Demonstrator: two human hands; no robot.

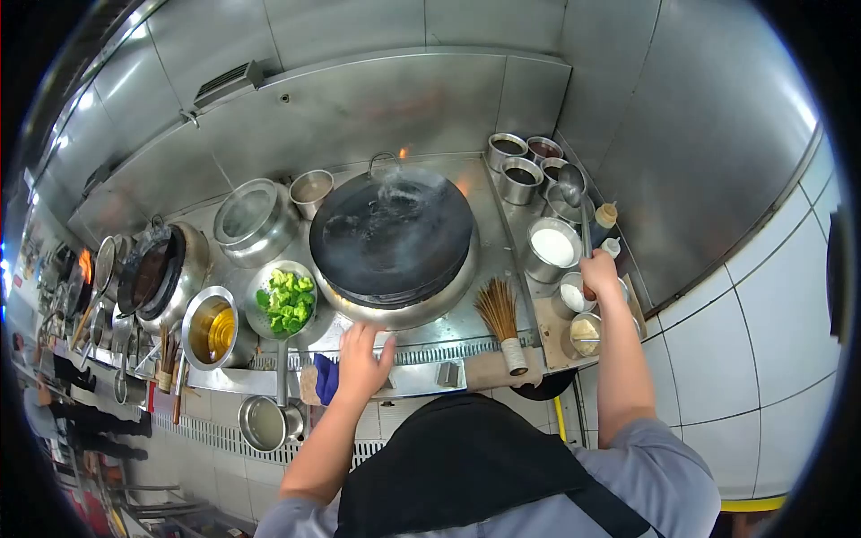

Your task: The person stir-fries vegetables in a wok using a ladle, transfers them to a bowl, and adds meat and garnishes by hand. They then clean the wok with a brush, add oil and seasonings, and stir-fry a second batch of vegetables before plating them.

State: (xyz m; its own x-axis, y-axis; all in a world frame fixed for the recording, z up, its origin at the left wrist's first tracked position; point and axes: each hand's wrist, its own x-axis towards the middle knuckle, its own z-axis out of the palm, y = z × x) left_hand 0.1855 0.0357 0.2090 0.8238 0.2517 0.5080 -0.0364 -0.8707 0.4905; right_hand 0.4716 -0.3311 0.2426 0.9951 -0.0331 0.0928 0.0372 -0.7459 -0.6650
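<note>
My right hand [601,274] is wrapped round the handle of a steel ladle [571,182]. The ladle's bowl is raised over the metal seasoning pots at the right. In front of the wok [392,235], my left hand [362,360] has its fingers stretched out and holds nothing. Thin smoke or steam rises from the dark wok, and a small flame shows behind it. A blue cloth [326,377] lies beside my left wrist. Broccoli [287,299] fills a long-handled strainer left of the wok.
A bamboo brush [500,316] lies right of the wok. At the left stand a pot of yellow oil [210,328], a lidded pot [247,215] and a second wok [154,269]. A container of white powder [553,246] is at the right. Other people stand far left.
</note>
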